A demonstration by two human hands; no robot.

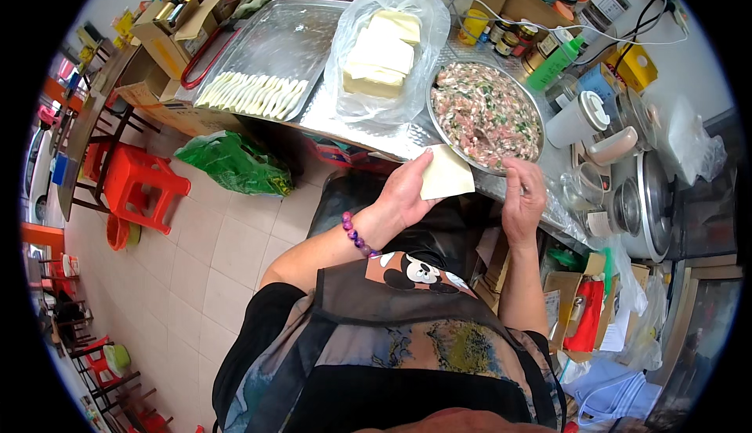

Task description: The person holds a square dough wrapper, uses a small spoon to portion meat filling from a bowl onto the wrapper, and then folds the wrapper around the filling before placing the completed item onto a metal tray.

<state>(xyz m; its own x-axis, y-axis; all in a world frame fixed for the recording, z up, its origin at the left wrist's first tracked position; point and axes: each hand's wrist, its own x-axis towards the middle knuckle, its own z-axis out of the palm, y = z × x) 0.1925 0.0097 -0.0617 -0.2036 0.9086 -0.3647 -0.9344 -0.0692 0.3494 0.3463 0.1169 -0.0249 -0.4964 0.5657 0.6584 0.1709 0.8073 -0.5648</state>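
Observation:
A square, pale yellow dough wrapper (447, 172) lies across the fingers of my left hand (408, 189), with the thumb on its upper left edge. My right hand (524, 201) is at the near rim of a round metal bowl, fingers curled together; whether something thin is between them is hard to see. Minced meat filling with green bits (484, 110) fills the bowl (432, 117). Left of it, a stack of square wrappers (382, 54) sits in a clear plastic bag (346, 104). Folded wontons (252, 93) form a row along the near edge of a metal tray (276, 33).
Jars (506, 42), a green bottle (555, 64) and a white lidded cup (578, 118) crowd the table's right side. A white cable (499, 17) crosses above. A green plastic bag (235, 162) and a red stool (141, 183) are on the floor at left.

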